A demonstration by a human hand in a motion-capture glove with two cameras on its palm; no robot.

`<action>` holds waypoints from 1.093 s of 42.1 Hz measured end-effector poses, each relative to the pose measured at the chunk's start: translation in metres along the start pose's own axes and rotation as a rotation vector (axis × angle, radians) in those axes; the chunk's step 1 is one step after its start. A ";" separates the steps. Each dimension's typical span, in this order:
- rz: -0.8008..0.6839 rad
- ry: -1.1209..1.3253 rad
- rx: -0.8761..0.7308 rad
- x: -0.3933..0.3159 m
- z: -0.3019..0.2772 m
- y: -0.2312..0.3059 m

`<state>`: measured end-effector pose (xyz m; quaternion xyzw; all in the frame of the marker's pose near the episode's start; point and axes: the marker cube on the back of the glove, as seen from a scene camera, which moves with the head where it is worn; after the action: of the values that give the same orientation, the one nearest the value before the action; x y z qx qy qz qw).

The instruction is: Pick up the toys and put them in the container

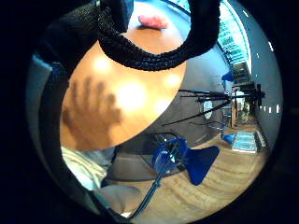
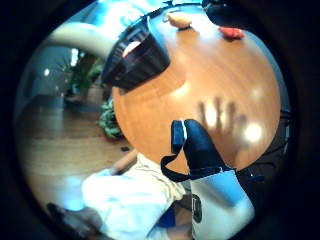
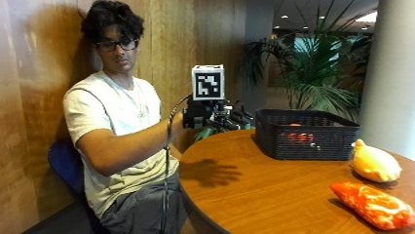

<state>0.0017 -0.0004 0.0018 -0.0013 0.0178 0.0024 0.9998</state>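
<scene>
My black-gloved right hand (image 3: 217, 117) hovers above the round wooden table (image 3: 259, 190), fingers spread and straight, holding nothing; its shadow falls on the tabletop below. The black woven plastic basket (image 3: 305, 134) stands on the table just beyond the hand, with a red-orange item visible inside through the mesh. A yellow-orange plush toy (image 3: 374, 164) lies on the table beside the basket, and a red-and-white plush toy (image 3: 371, 204) lies near it, both well apart from my hand
</scene>
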 end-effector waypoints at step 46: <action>0.313 -0.019 -0.043 0.095 0.033 -0.210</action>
<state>0.0985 -0.2098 0.0318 -0.0197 0.0082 0.1584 0.9871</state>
